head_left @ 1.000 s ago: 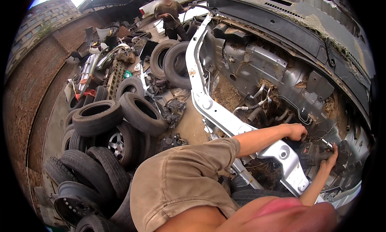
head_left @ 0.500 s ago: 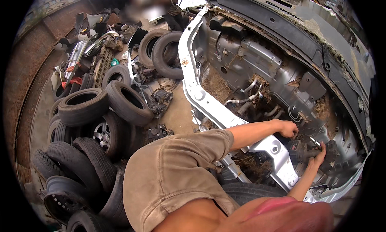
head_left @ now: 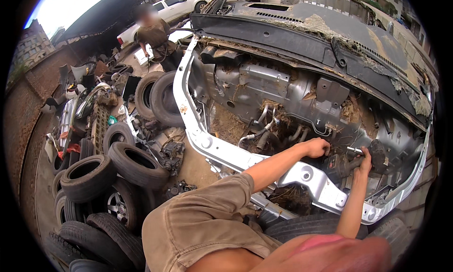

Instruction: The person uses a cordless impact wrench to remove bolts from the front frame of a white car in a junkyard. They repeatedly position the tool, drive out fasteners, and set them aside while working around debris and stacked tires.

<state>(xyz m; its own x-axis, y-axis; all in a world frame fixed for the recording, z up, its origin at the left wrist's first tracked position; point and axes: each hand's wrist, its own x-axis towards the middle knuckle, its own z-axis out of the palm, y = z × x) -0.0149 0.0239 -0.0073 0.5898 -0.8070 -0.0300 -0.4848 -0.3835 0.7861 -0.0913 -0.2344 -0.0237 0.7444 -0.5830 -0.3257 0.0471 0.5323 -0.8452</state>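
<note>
My right hand (head_left: 364,160) grips a dark cordless impact wrench (head_left: 339,165) inside the open front of a stripped car. A shiny metal socket (head_left: 355,150) sticks out of the tool, pointing left. Just left of it, my left hand (head_left: 317,148) is held closed over the engine bay, its fingers curled; whatever may be in them is hidden. My left forearm crosses above the silver front frame (head_left: 255,162) of the car. Behind both hands stands the grey metal firewall (head_left: 302,100), with pipes (head_left: 264,126) and dry grass around it.
Piled tyres (head_left: 87,177) fill the left side, with scrap parts (head_left: 101,126) beyond. A torn black cowl panel (head_left: 283,41) spans the car. One tyre (head_left: 306,226) lies below the front frame. Another person (head_left: 155,36) stands at the back left, near a white pickup (head_left: 177,10).
My view has tilted up, bringing the person and parked vehicles at the back into sight. My right hand still holds the wrench; my left hand stays closed beside it.
</note>
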